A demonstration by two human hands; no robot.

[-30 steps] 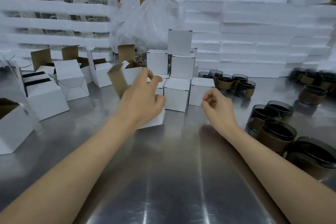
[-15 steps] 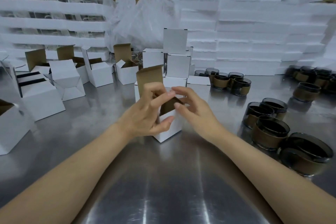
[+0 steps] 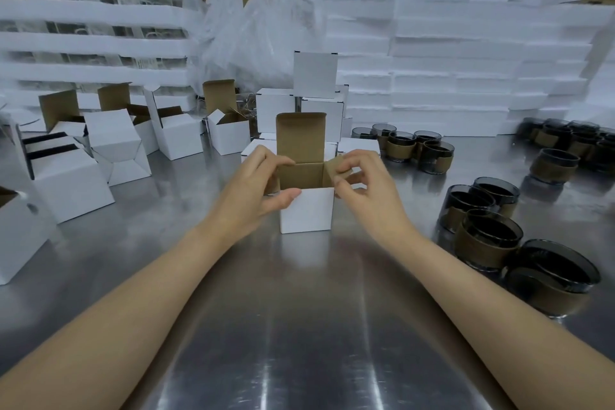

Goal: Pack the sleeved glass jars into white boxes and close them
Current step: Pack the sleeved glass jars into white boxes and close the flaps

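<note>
A small white box (image 3: 307,210) stands upright on the steel table (image 3: 316,326) in the middle, its brown lid flap raised at the back and its inside showing nothing. My left hand (image 3: 256,190) grips its left side, thumb on the front top edge. My right hand (image 3: 362,183) pinches the right side flap, folded outward. Dark glass jars with brown sleeves (image 3: 489,236) stand in a cluster to the right, apart from both hands.
Several open white boxes (image 3: 113,143) sit at the left. Closed white boxes (image 3: 312,100) are stacked behind the middle one. More sleeved jars (image 3: 416,146) stand at the back and far right (image 3: 565,146). White foam trays (image 3: 466,60) and plastic wrap (image 3: 259,30) fill the back.
The box has been pulled nearer and set square and upright. My right hand came from the table to its right flap and opened it outward; the lid flap now stands up.
</note>
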